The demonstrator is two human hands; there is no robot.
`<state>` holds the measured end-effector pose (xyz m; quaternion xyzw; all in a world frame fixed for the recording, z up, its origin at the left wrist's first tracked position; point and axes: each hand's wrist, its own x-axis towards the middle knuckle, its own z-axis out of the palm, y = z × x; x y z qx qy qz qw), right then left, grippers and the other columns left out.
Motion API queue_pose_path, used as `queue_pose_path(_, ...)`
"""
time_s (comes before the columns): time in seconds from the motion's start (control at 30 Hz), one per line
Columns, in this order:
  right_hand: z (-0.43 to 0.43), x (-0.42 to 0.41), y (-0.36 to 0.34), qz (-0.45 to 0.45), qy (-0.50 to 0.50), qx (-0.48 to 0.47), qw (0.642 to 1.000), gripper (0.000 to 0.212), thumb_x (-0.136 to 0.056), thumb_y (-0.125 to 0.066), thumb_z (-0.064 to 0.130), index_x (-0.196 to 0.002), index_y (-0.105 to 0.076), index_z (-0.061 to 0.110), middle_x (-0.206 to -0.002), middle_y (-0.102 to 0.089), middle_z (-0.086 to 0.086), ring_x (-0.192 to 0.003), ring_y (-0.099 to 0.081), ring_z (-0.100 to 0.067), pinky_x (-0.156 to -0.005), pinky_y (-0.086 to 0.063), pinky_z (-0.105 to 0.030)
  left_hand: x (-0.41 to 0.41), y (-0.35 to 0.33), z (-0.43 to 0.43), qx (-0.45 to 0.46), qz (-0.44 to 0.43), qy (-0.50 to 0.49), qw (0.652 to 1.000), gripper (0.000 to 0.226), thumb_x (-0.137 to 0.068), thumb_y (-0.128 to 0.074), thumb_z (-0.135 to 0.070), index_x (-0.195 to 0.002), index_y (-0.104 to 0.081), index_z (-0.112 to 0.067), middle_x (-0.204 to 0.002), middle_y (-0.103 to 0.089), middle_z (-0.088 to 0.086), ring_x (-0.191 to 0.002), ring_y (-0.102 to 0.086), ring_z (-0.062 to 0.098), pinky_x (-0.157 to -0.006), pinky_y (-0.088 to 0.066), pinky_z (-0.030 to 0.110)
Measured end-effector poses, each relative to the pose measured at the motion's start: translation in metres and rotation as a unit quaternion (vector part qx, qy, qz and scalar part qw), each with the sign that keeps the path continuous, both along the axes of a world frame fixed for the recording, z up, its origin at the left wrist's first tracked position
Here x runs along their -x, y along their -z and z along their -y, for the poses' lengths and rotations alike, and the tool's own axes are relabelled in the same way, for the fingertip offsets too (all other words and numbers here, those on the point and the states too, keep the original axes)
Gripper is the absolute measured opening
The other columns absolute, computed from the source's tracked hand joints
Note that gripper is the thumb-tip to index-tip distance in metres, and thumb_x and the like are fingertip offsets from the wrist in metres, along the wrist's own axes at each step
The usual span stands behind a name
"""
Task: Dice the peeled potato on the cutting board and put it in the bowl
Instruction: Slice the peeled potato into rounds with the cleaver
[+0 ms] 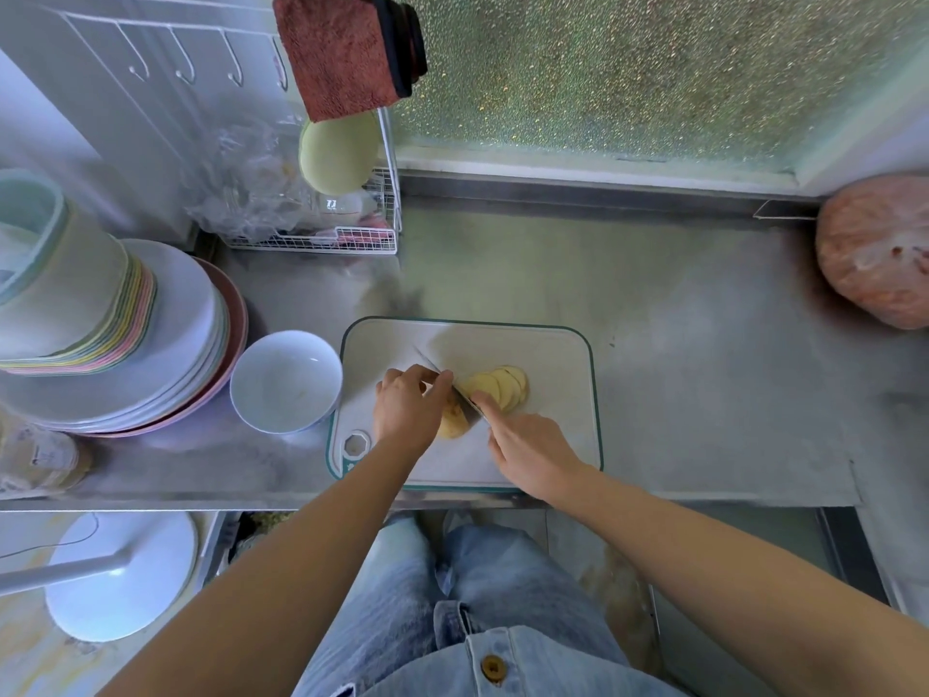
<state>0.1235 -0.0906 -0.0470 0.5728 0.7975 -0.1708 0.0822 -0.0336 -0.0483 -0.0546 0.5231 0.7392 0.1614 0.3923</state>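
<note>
My left hand [409, 407] curled over the uncut potato end [452, 426], my right hand [533, 452] gripping the knife [467, 404], forefinger along its spine, potato slices [497, 387] fanned beyond my right fingertips on the cutting board [553, 354], white bowl [281, 364] just left of my left hand

One cutting board [553, 354], one bowl [285, 379], one knife [467, 405], one uncut potato piece [452, 426], four wall hooks [183, 67]. Two hands: left hand [409, 410], right hand [530, 452].

Steel counter [704, 369], cutting board [553, 354], white bowl [301, 367], stacked plates [186, 314], wire rack [352, 247]
</note>
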Motion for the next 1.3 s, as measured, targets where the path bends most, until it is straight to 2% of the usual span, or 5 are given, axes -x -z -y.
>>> queue_pose_path(0.47, -0.01, -0.019, 0.001, 0.002, 0.02, 0.014, 1.0, 0.059, -0.1, -0.034, 0.024, -0.152, -0.009, 0.014, -0.097, -0.065, -0.017, -0.083, -0.061, -0.034, -0.063, -0.03, -0.032, -0.004, 0.001, -0.004, 0.008, -0.004, 0.027, 1.0, 0.037, -0.096, -0.05, -0.045, -0.117, -0.064, -0.017, -0.115, -0.054, 0.008, -0.111, -0.045, 0.024, -0.088, -0.044, 0.037)
queue_pose_path(0.67, -0.012, -0.014, -0.007, -0.065, 0.087, -0.007, 0.994, 0.046, -0.098, -0.039, 0.019, -0.143, -0.032, 0.014, -0.077, -0.056, -0.01, -0.063, -0.04, -0.025, -0.06, -0.027, -0.029, -0.001, -0.003, -0.003, 0.002, -0.019, 0.056, 0.998, 0.028, -0.095, -0.052, -0.036, -0.114, -0.064, -0.02, -0.117, -0.052, 0.007, -0.111, -0.045, 0.022, -0.089, -0.044, 0.034)
queue_pose_path(0.77, -0.015, -0.016, -0.009, -0.083, 0.112, -0.014, 0.99, 0.04, -0.097, -0.04, 0.018, -0.137, -0.038, 0.012, -0.072, -0.052, -0.009, -0.06, -0.04, -0.025, -0.057, -0.027, -0.03, 0.0, -0.002, -0.002, -0.005, -0.027, 0.071, 0.997, 0.027, -0.093, -0.054, -0.037, -0.114, -0.063, -0.023, -0.119, -0.051, 0.006, -0.111, -0.045, 0.021, -0.092, -0.045, 0.036)
queue_pose_path(1.07, -0.011, -0.013, -0.007, -0.079, 0.095, 0.015, 0.992, 0.039, -0.098, -0.038, 0.021, -0.136, -0.037, 0.015, -0.076, -0.054, -0.01, -0.067, -0.051, -0.03, -0.059, -0.03, -0.03, 0.004, 0.007, 0.006, 0.011, -0.076, 0.142, 0.987, 0.073, -0.075, -0.074, -0.047, -0.136, -0.041, -0.022, -0.13, -0.045, 0.006, -0.119, -0.043, 0.024, -0.099, -0.041, 0.036)
queue_pose_path(1.3, -0.006, -0.016, 0.002, -0.062, 0.075, 0.016, 0.995, 0.039, -0.1, -0.035, 0.022, -0.137, -0.035, 0.013, -0.088, -0.063, -0.015, -0.079, -0.061, -0.034, -0.061, -0.031, -0.03, 0.005, 0.014, 0.011, 0.025, -0.107, 0.161, 0.981, 0.075, -0.08, -0.072, -0.048, -0.14, -0.037, -0.019, -0.133, -0.043, 0.008, -0.121, -0.042, 0.025, -0.1, -0.039, 0.036)
